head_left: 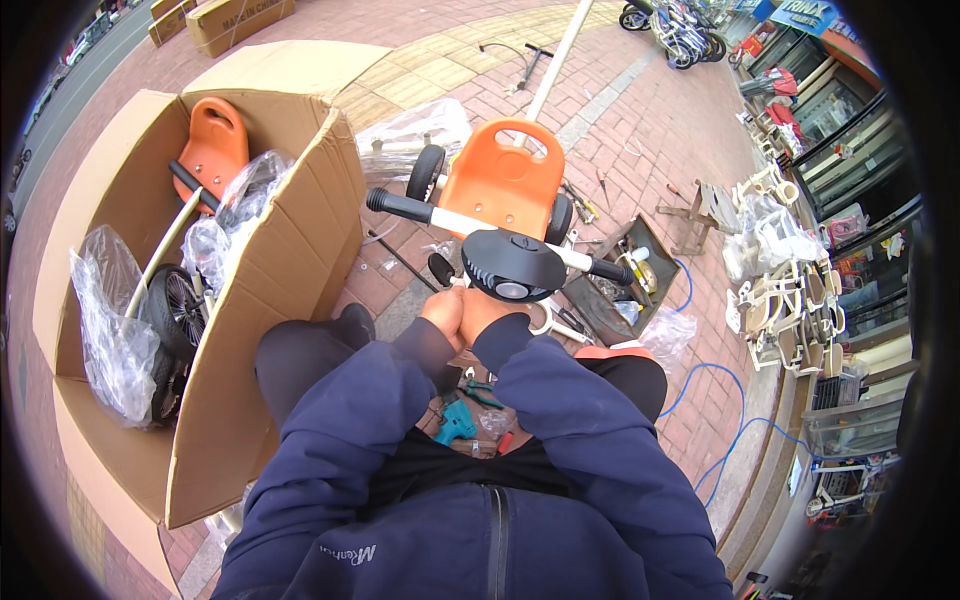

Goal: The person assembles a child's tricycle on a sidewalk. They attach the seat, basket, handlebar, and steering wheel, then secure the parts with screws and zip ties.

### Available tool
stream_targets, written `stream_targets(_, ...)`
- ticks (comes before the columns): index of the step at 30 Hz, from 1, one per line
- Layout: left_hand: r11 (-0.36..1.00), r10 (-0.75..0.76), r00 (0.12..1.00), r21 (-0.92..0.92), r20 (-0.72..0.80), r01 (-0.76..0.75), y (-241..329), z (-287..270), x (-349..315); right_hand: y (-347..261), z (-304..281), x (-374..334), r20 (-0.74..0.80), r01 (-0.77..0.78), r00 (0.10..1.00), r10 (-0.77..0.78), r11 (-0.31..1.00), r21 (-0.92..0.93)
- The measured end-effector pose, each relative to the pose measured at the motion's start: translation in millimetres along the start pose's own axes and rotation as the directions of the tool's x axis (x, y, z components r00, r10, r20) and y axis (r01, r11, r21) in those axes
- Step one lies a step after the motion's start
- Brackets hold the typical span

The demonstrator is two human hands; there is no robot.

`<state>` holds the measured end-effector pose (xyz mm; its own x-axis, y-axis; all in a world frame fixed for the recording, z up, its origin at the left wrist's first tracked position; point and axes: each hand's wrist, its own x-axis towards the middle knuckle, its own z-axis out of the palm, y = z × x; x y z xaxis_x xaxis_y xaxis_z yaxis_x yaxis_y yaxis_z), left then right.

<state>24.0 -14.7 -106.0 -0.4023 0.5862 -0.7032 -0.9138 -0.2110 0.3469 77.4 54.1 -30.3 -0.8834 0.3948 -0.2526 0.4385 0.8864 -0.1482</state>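
Observation:
A child's ride-on kart stands between my knees. Its orange plastic seat is at the far end, with black wheels beside it. A white handlebar with black grips crosses in front, and a black cover with a round headlight sits at its middle. Below that cover, my left hand and my right hand are close together, both looking closed. The front cover partly hides my right hand, and whatever both hands grip cannot be made out.
At left, an opened cardboard box holds another orange seat, wheels and plastic wrap. A tool tray lies at right, near a blue hose. Between my legs are a teal power drill and pliers. White frame parts are piled farther right.

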Motion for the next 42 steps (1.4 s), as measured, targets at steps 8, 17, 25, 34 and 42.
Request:
stream_targets(8,-0.111,0.548,0.781,0.951,0.3,-0.288,-9.2,-13.9,26.2,41.0,35.9,-1.7,-0.256,0.275,0.94,-0.225,0.945,0.177)
stream_targets(17,-0.346,0.459,0.772,0.889,0.44,-0.301,5.7,4.8,-20.6,54.6,31.5,5.7,-0.13,0.217,0.974,-0.183,0.912,0.347)
stream_targets(25,0.993,-0.093,0.966,-0.045,0.24,0.107,7.3,12.1,-25.9,0.1,0.9,-6.9,-0.247,0.067,0.968,-0.037,0.991,0.114)
stream_targets(34,0.984,-0.047,0.977,-0.161,0.207,0.081,-0.8,-5.3,-1.8,-8.6,25.1,9.8,-0.248,0.104,0.952,-0.18,0.951,-0.291)
stream_targets(42,0.997,0.044,0.996,0.068,-0.071,-0.039,-6.8,-13.6,19.7,7.2,15.1,-2.4,-0.243,0.137,0.96,-0.141,0.99,-0.032)
